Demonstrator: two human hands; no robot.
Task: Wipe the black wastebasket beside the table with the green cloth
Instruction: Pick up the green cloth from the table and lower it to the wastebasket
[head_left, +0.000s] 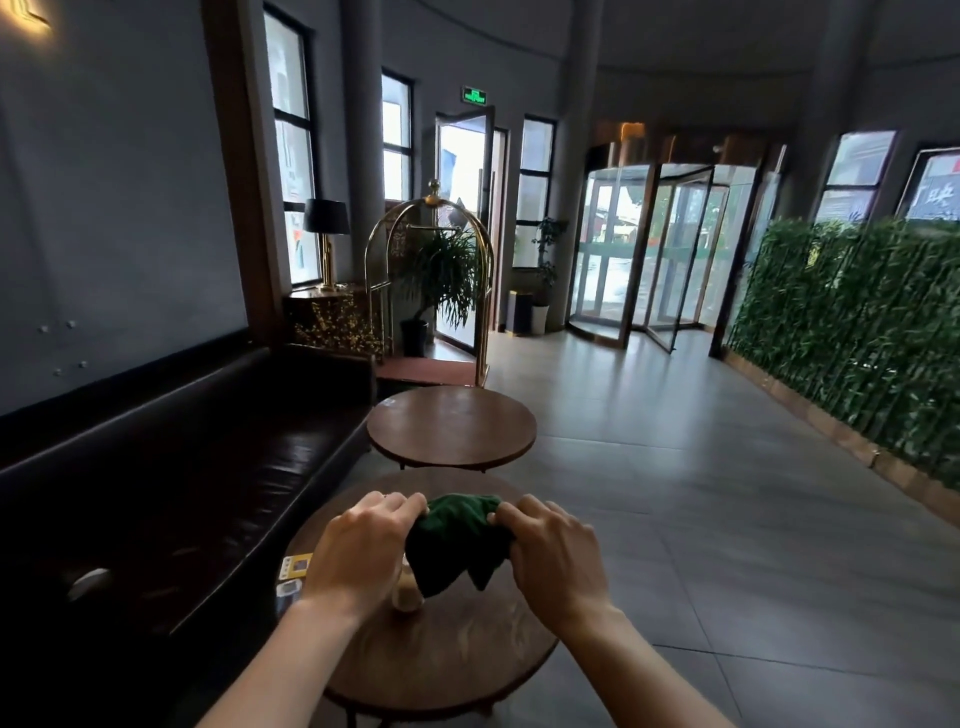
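— Progress so far?
— Only the pickup: left hand (363, 551) and right hand (553, 553) both pinch the bunched green cloth (457, 540) above the round table's (447, 654) far edge.
— Wastebasket?
— Unwiped (probably out of view).

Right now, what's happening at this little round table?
A person holds a bunched green cloth in both hands above the near round table, the left hand and right hand each pinching a side. The cloth is touching nothing else yet. No black wastebasket is clearly in view, so wiping has not begun.
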